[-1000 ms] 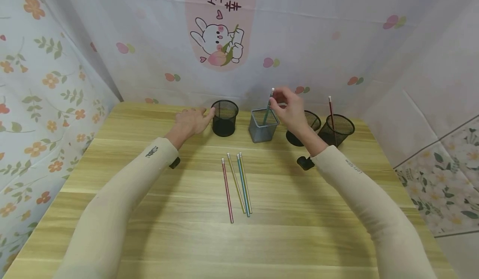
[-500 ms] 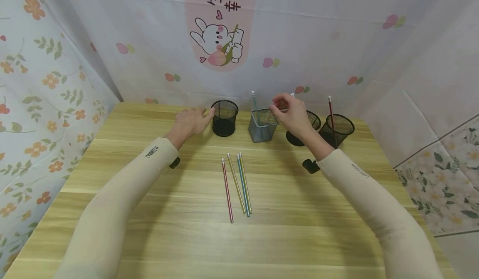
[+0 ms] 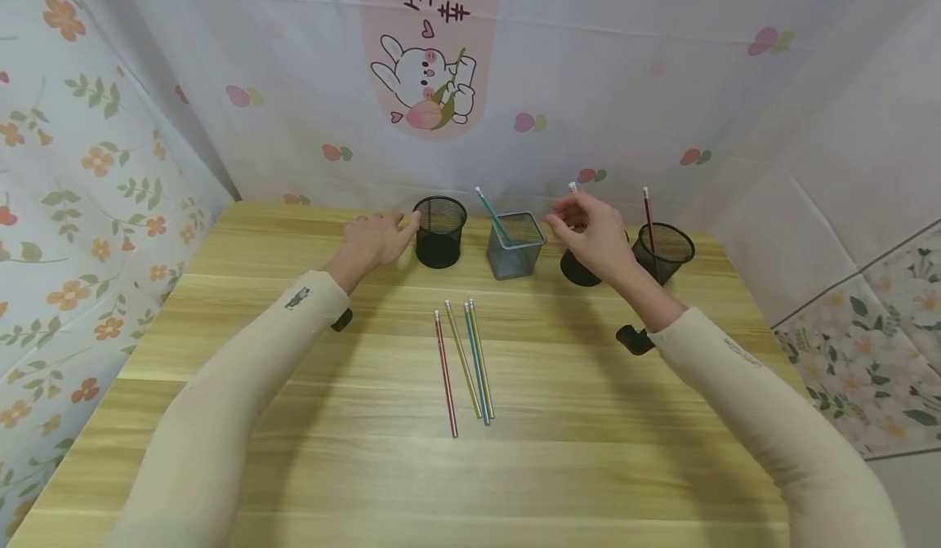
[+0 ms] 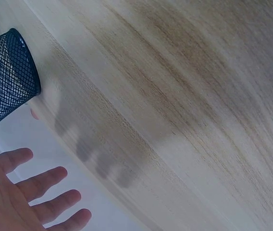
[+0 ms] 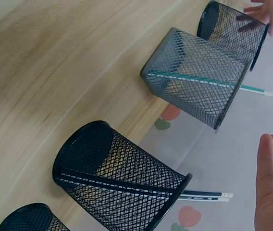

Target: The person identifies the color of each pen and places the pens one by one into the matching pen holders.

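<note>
A teal pencil (image 3: 492,215) with a white eraser leans to the left in the square grey mesh pen holder (image 3: 517,256). My right hand (image 3: 597,238) hovers empty to the right of that holder, partly covering a round black mesh holder (image 5: 122,178). At least two dark pencils (image 5: 204,195) stand in this round holder. My left hand (image 3: 373,242) has its fingers spread beside the leftmost round black holder (image 3: 439,242). Its thumb is at that holder's rim; I cannot tell whether it touches. In the left wrist view the left palm holds nothing.
Several pencils (image 3: 470,368), red, yellow and blue, lie side by side on the wooden table (image 3: 353,466). A red pencil (image 3: 649,217) stands in the far-right round black holder (image 3: 665,254). A printed white cloth (image 3: 294,82) hangs behind the table.
My right hand has let go of the teal pencil and moved right, away from the grey holder. The pencil has tipped over to the left side. My left hand stays put.
</note>
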The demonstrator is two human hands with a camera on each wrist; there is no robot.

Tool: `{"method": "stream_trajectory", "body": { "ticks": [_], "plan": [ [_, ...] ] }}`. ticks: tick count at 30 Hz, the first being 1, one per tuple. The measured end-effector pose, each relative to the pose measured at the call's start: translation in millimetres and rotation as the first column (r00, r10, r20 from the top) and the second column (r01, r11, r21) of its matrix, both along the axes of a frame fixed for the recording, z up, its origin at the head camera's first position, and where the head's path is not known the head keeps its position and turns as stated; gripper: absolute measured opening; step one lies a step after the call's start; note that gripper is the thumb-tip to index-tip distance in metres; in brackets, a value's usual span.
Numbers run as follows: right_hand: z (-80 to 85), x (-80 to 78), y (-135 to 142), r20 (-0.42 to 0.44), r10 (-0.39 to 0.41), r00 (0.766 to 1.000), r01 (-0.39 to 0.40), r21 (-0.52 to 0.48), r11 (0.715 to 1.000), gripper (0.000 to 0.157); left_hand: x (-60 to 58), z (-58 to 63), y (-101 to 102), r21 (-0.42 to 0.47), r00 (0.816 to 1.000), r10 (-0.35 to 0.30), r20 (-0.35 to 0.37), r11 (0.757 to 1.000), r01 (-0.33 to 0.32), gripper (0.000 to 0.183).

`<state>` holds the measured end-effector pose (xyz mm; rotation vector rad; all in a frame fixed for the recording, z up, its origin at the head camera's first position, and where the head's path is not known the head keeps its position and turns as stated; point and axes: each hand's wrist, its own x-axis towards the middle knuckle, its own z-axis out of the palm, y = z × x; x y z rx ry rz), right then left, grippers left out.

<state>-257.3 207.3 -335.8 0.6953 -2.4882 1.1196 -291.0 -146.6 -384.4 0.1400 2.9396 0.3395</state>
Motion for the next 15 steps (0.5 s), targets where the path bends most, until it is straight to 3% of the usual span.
{"method": "stream_trajectory", "body": {
  "ticks": [15],
  "plan": [
    [-7.1,18.4,6.6,0.045,0.005,0.999,-0.007,0.042,0.999,0.015,-0.7,-0.1,-0.9,-0.003,1.000,-0.003,0.002,1.000,0.004,0.090]
  ]
}}
